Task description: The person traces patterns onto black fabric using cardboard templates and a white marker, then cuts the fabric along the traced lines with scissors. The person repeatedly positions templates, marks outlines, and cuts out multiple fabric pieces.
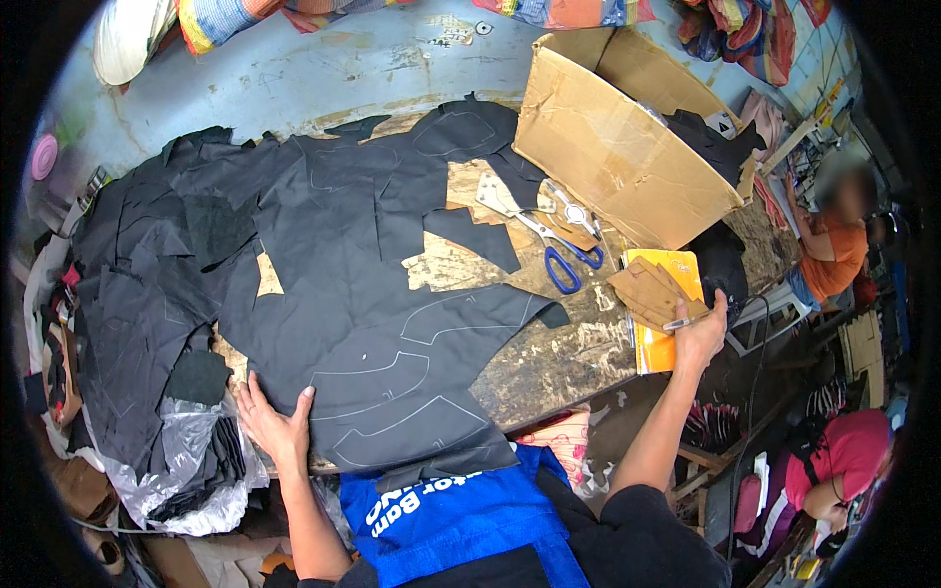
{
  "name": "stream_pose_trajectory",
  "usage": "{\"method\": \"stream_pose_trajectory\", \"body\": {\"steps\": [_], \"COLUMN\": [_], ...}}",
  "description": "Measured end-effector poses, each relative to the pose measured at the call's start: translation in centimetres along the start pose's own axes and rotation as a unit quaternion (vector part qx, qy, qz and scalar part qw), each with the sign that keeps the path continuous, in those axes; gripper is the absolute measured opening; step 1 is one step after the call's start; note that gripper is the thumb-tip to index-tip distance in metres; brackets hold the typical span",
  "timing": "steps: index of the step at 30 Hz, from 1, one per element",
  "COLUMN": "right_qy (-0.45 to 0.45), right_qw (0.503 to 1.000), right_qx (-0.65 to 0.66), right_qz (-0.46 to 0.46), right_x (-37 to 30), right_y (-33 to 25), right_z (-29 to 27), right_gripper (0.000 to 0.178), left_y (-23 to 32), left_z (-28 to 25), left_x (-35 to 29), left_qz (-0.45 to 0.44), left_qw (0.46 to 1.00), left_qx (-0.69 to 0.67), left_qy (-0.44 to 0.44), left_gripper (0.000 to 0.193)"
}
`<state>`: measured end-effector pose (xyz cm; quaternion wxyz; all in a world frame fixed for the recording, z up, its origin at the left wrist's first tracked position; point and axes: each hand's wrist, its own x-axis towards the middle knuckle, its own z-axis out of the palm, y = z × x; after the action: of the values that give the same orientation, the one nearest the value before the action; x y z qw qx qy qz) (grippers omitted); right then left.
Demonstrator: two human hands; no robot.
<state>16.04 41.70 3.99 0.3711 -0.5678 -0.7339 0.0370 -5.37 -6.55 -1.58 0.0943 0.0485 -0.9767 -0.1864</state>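
open cardboard box, back right | pale blue wall behind | multicoloured striped bundle, upper left | round pink item, far left | crumpled clear plastic bag, lower left | person in orange near white chair, right | person in crimson, lower right

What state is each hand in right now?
Left hand: open, fingers spread, at the black cloth.
Right hand: apparently closed on a pen, by the yellow notebook.

notebook partly hidden by templates, striped bundles cropped
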Motion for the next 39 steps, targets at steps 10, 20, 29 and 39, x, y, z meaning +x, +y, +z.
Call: {"method": "stream_pose_trajectory", "body": {"steps": [10, 20, 29, 39], "right_qy": [0.013, 0.026, -0.072, -0.300], "right_qw": [0.997, 0.994, 0.951, 0.885], "right_qx": [0.043, 0.037, 0.265, 0.306], "right_qz": [-0.055, -0.099, -0.142, -0.180], "right_x": [-0.4, -1.1, -2.7, -3.2], "right_y": [0.2, -0.6, -7.2, -16.2], "right_z": [1.1, 1.9, 5.5, 12.6], "right_gripper": [0.065, 0.061, 0.023, 0.024], "left_y": [-0.2, -0.2, -0.8, -0.7], "left_z": [0.2, 0.2, 0.4, 0.4], "left_x": [-0.1, -0.2, -0.2, -0.2], "left_qz": [0.021, 0.047, 0.041, 0.041], "left_qw": [1.000, 0.997, 0.991, 0.990], "left_qx": [-0.016, 0.006, -0.099, -0.102], "left_qy": [0.016, 0.053, 0.083, 0.090], "left_gripper": [0.098, 0.092, 0.093, 0.094]}}
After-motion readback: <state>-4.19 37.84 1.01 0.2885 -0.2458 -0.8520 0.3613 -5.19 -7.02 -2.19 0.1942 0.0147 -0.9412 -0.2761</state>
